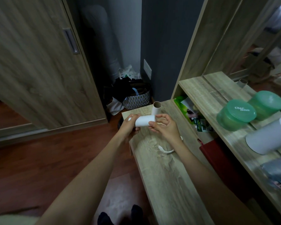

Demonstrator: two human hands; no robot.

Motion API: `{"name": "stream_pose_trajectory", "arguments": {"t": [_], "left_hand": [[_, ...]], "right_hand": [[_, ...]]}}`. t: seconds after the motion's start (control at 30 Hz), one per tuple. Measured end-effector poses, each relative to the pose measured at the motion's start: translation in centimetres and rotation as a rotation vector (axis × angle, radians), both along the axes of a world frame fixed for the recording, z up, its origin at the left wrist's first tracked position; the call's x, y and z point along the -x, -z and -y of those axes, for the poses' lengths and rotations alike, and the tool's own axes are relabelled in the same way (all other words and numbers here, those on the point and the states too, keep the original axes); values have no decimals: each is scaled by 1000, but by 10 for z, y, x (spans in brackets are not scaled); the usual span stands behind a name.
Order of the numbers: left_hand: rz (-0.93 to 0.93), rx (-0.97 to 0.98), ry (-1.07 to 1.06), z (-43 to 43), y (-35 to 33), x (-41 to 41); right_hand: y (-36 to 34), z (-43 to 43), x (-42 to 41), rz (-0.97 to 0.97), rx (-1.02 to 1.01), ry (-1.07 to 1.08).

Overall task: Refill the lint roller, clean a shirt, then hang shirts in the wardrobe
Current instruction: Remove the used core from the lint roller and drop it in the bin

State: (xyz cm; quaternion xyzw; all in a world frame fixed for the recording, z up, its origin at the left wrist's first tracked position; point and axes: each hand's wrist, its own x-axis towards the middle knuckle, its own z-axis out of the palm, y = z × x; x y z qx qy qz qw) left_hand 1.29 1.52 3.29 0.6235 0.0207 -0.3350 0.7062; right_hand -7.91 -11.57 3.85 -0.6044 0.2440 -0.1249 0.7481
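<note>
Left grip and right grip each clasp an end of the white lint roll above the wood-grain counter; a wardrobe door stands left.

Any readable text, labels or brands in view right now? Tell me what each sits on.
"Char miss": lid of the nearer green tub.
Print on the packets in the shelf compartment: too small and blurred to read.
Nothing else legible.

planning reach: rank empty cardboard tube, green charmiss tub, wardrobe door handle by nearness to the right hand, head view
1. Empty cardboard tube, just behind the right hand.
2. Green Charmiss tub, shelf on the right.
3. Wardrobe door handle, far left.
</note>
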Motion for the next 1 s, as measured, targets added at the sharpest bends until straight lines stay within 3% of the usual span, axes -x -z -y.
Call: {"name": "stream_pose_trajectory", "arguments": {"t": [0.47,0.77,1.0], "left_hand": [[17,-6,94,-3,-3,-6],[117,-102,180,-6,8,-13],[149,-192,92,1,18,-10]], "right_hand": [[-7,8,1,-19,118,-82],[2,24,3,-149,267,-225],[20,38,6,-161,68,-126]]}}
